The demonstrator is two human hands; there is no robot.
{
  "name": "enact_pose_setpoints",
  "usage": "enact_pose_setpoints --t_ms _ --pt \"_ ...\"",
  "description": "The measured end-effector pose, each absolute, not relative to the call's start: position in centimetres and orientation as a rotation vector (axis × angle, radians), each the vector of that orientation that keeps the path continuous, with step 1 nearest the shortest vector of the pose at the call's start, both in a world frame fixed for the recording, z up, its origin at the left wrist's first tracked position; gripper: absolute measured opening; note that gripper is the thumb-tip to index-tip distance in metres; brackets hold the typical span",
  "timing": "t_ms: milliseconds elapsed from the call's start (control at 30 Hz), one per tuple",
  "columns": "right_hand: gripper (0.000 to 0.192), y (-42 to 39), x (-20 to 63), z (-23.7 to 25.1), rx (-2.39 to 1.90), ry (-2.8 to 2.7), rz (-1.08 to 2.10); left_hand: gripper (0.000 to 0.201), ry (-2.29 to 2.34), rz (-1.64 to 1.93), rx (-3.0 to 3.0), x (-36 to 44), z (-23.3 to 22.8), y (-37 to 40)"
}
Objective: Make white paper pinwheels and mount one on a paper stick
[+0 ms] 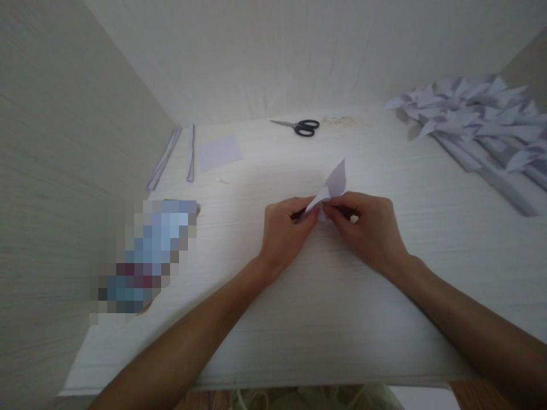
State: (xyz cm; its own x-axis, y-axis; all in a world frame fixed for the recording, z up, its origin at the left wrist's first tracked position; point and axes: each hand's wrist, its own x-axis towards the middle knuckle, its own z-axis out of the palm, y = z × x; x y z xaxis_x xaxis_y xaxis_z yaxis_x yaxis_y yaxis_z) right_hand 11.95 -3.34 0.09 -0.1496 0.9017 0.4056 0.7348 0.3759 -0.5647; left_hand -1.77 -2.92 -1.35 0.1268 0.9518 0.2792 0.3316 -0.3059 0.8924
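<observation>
My left hand (285, 230) and my right hand (368, 228) meet over the middle of the white table (325, 319). Both pinch a small folded piece of pale lilac paper (335, 181), whose pointed tip stands up between the thumbs. The lower part of the paper is hidden by my fingers. Something small and dark shows under my fingertips, too covered to name.
Black-handled scissors (301, 126) lie at the back. A flat lilac paper square (219, 152) and two rolled paper sticks (190, 154) lie back left. A pile of folded paper pieces on stems (478, 122) fills the back right. A blurred object (147, 256) lies left. Walls close in left and behind.
</observation>
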Motion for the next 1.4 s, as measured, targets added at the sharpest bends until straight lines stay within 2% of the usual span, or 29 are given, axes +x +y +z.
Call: enact_pose_setpoints --t_ms 200,567,767,867,1033,1267,1400 --pt "0.010 -3.32 12.03 -0.07 -1.444 -1.890 0.401 0.019 1.254 1.167 1.709 -1.79 -1.37 -2.88" --pt "0.009 -3.52 12.07 0.15 -1.383 -2.003 0.127 0.020 1.234 1.179 1.755 -1.72 -1.37 -3.00" --pt "0.009 -3.68 11.90 0.38 -1.422 -1.882 0.294 0.024 1.224 1.219 1.864 -1.61 -1.23 -3.16" --pt "0.015 -3.65 11.87 0.41 -1.442 -1.863 0.375 0.024 1.248 1.232 1.925 -1.57 -1.23 -3.21" --pt "0.021 -3.51 11.94 0.42 -1.426 -1.936 0.325 0.024 1.282 1.224 1.996 -1.56 -1.22 -3.32" --pt "0.011 -3.40 12.06 0.16 -1.429 -1.838 0.291 0.025 1.304 1.183 2.052 -1.54 -1.11 -3.46" --pt "0.014 -3.47 12.05 0.13 -1.412 -1.844 0.311 0.025 1.306 1.198 2.044 -1.54 -1.09 -3.45"
